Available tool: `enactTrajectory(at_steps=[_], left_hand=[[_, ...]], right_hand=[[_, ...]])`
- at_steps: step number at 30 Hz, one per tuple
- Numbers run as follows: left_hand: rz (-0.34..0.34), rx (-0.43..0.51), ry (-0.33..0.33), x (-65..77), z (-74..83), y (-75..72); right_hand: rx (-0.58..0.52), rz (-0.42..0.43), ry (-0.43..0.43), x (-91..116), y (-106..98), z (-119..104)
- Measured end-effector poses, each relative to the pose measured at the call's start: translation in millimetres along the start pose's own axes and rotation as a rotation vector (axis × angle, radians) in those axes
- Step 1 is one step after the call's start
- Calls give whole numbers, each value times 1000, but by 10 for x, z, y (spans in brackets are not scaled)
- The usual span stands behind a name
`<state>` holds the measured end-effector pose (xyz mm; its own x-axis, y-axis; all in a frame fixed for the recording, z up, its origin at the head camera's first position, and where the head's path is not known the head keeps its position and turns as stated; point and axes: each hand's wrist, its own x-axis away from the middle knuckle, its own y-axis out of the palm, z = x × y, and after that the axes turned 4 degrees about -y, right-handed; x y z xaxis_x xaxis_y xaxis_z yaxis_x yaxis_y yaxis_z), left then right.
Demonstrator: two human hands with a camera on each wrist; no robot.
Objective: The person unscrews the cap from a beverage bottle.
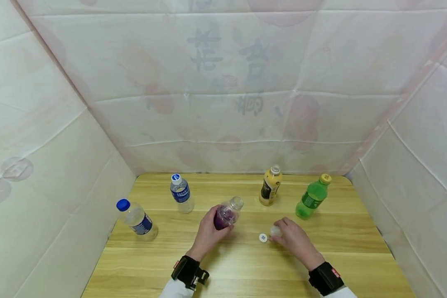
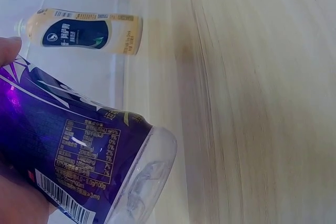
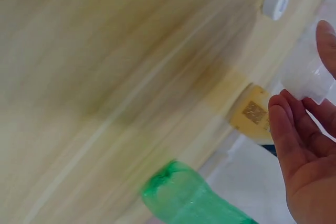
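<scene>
My left hand (image 1: pixel 210 232) grips a clear bottle (image 1: pixel 229 213) with a purple label, tilted toward the right over the table. Its neck is bare of any cap. In the left wrist view the label (image 2: pixel 79 145) shows a printed table and a barcode. Between the thumb and fingers of my right hand (image 1: pixel 295 239) is a translucent whitish cap (image 1: pixel 275 231), larger than a bottle cap, also seen in the right wrist view as a cloudy cup shape (image 3: pixel 304 80). Just left of those fingers, a white bottle cap (image 1: pixel 263 238) lies on the table.
Behind stands a yellow bottle (image 1: pixel 270 188) without an outer cap. To its right is a green bottle (image 1: pixel 313 198) with a yellow cap. Two clear blue-labelled bottles, one white-capped (image 1: pixel 181 194) and one blue-capped (image 1: pixel 139 221), stand left on the wooden table (image 1: pixel 246 273). Pale cloth walls surround it.
</scene>
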<state>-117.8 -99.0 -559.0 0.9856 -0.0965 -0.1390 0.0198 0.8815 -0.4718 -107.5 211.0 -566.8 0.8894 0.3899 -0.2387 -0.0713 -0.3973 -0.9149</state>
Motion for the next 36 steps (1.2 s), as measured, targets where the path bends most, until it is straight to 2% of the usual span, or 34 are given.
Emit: enactTrajectory(at_steps=[6,12,19,28,36], left_hand=[[10,-8,14,-14,-20,5],[17,-13,18,-9,-28,14],[18,-8,7,-11,-11,15],[7,12,-12,-19,-16,15],[16,53,-33,-50,12,38]], right_hand=[[0,-65,36,38,82,63],[-25,-80,21,56,166,123],[-56,-138,30,63,223,159],[-60,-165,3,75,231,165],[-84,-200,39,74,207,156]])
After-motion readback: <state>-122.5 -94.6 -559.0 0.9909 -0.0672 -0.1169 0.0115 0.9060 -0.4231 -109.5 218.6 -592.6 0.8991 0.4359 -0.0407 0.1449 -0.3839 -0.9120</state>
